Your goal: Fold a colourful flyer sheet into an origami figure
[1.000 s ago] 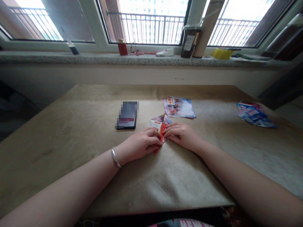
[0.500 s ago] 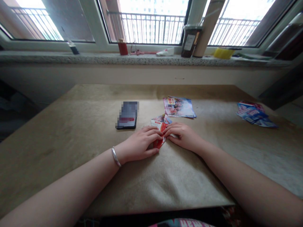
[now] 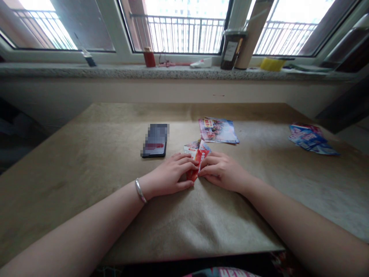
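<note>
A folded printed paper (image 3: 196, 154), red, white and blue, lies on the table between my two hands. My left hand (image 3: 174, 175), with a silver bangle at the wrist, rests over its left side; the fingers are stretched out and the thumb is apart from them. My right hand (image 3: 220, 169) has its fingers bent together at the paper's right edge, near the lower point. The paper tapers toward me, and its left part is hidden under my left fingers. Just beyond it lies a small stack of printed sheets (image 3: 219, 130).
A blurred-out phone (image 3: 155, 140) lies left of the paper. Several blue folded papers (image 3: 311, 139) are piled at the far right of the brown-covered table (image 3: 86, 165). On the windowsill (image 3: 115, 72) stand a dark lidded container (image 3: 230, 50), a red bottle (image 3: 149, 58) and a yellow object (image 3: 271, 64).
My right hand has slid down the paper's right edge toward me, uncovering more of its red upper right part. My left hand has stayed nearly in place.
</note>
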The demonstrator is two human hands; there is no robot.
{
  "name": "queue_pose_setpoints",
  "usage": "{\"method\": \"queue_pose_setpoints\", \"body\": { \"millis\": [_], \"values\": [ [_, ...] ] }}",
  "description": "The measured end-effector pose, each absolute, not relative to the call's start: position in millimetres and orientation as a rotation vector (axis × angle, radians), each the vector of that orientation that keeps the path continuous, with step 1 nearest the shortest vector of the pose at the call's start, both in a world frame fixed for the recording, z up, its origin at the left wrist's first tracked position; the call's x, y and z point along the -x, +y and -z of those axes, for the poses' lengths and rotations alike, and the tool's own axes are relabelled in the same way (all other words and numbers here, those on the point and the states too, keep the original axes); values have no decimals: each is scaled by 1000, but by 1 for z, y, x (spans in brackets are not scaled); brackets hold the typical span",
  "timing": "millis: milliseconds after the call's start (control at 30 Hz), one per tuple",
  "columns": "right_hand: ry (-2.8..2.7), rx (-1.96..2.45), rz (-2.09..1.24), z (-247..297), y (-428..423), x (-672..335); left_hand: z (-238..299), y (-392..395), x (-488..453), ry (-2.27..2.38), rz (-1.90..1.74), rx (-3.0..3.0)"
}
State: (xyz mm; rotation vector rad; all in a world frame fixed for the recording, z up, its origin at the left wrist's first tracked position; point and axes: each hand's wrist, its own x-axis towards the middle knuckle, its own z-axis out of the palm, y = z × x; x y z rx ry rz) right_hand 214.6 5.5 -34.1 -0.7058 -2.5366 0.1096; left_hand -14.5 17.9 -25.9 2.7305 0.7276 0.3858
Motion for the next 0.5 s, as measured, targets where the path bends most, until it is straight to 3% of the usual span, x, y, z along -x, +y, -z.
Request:
{"method": "queue_pose_setpoints", "body": {
  "millis": [500],
  "values": [
    [-2672,637,9,31,3,-210,24,18,11,784,-414,-2718]
  ]
}}
